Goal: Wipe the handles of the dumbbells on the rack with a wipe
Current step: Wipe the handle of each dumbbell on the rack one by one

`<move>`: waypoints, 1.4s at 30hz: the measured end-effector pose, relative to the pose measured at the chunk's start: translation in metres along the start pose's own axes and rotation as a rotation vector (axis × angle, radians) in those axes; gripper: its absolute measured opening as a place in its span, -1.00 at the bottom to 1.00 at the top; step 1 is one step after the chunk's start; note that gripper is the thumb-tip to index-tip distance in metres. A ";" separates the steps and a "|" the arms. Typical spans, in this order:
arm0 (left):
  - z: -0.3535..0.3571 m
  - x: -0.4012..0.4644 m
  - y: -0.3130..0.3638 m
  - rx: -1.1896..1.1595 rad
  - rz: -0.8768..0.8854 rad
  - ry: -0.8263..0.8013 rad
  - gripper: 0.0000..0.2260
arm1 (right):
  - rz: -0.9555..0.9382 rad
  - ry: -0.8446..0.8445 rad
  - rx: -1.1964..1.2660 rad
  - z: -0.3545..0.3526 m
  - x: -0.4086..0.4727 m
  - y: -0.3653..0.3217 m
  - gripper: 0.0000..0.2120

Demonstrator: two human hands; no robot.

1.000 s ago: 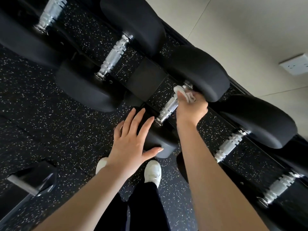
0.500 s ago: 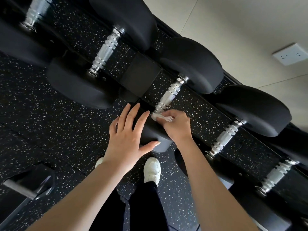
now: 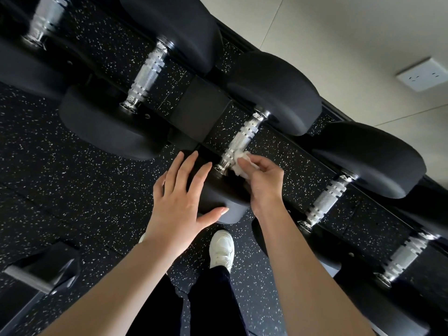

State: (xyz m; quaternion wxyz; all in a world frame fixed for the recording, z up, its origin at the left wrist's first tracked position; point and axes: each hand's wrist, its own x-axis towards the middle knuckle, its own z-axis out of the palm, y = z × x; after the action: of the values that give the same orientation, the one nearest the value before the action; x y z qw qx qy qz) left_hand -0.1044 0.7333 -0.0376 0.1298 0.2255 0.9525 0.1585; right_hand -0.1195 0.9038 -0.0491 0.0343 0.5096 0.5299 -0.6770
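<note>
Dumbbells with black rubber heads and knurled chrome handles, lined up on a black rack (image 3: pixel 201 110) over speckled rubber flooring (image 3: pixel 60 190). Left hand (image 3: pixel 180 202) flat on the near head of the middle dumbbell (image 3: pixel 225 190), fingers straight and spread, placed just as half a second ago. Chrome handle (image 3: pixel 242 137) of that dumbbell bare along its upper part. Crumpled white wipe (image 3: pixel 240 163) pressed against the handle's lower end, slightly higher on the bar than half a second ago. Right hand (image 3: pixel 263 180) pinching the wipe between thumb and curled fingers, down from the far end where it was one second ago. White wall socket (image 3: pixel 423 73) at far right.
</note>
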 end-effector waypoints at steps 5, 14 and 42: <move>-0.001 0.000 0.000 0.008 0.009 0.005 -0.31 | -0.115 0.032 0.184 0.003 0.015 -0.027 -0.84; 0.000 0.000 0.000 -0.001 0.017 -0.001 -0.31 | -0.157 -0.014 0.393 0.007 0.036 -0.037 -0.91; 0.003 0.000 0.001 -0.047 0.008 0.042 -0.31 | 0.111 -0.641 0.117 -0.026 0.050 0.003 -0.87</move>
State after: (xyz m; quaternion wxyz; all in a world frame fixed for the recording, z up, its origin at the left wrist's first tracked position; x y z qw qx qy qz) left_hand -0.1027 0.7349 -0.0400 0.1144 0.2230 0.9500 0.1861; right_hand -0.1247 0.9469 -0.0855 0.2068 0.2997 0.4237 -0.8294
